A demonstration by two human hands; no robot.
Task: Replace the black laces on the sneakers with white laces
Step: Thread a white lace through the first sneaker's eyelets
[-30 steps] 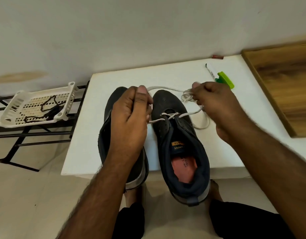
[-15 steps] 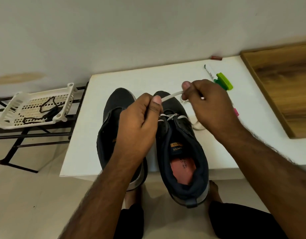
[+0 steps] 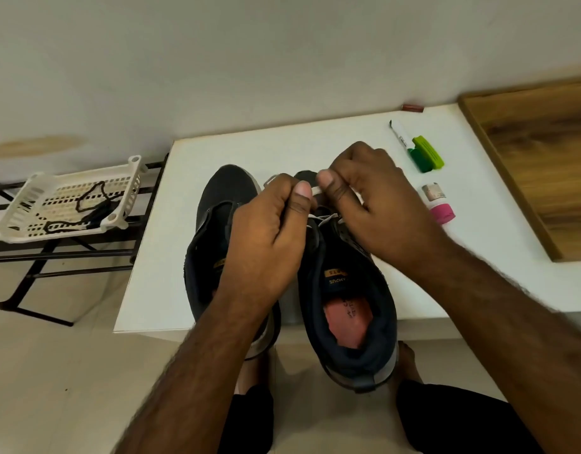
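A: Hands first. What's the left hand (image 3: 269, 231) doing?

B: Fingers are curling in, thumb and forefinger pinching the white lace (image 3: 316, 190). It's hovering over the gap between the two shoes, partly covering the left sneaker (image 3: 222, 224).

A: Right hand (image 3: 371, 198)?

B: Also pinching the same lace, thumb pressing it against the curled fingers. The two thumbs are sitting just beside each other, the short lace run showing between them. The hand is covering the toe end of the right sneaker (image 3: 351, 290).

A: Where's the lace going?

B: It's crossing the lowest eyelets of the right sneaker, right under the thumbs. A bit of it is looping out at 11 o'clock from the left hand. The rest is hiding under the hands, can't tell.

A: Shoes?

B: Both are standing on the white table (image 3: 151, 290), toes pointing to 12 o'clock, heels hanging over the near edge. The right one is showing a pink insole.

A: Black laces?

B: A black lace (image 3: 89, 204) is lying in the white basket (image 3: 17, 208), far out at 9 o'clock, sitting on a black rack (image 3: 36, 257).

A: Anything else?

B: At 2 o'clock of the right hand a marker (image 3: 399, 136) is lying touching a green clip (image 3: 428, 154). At 3 o'clock a pink-capped tube (image 3: 438, 204) is lying. A wooden board (image 3: 538, 165) is filling the far right.
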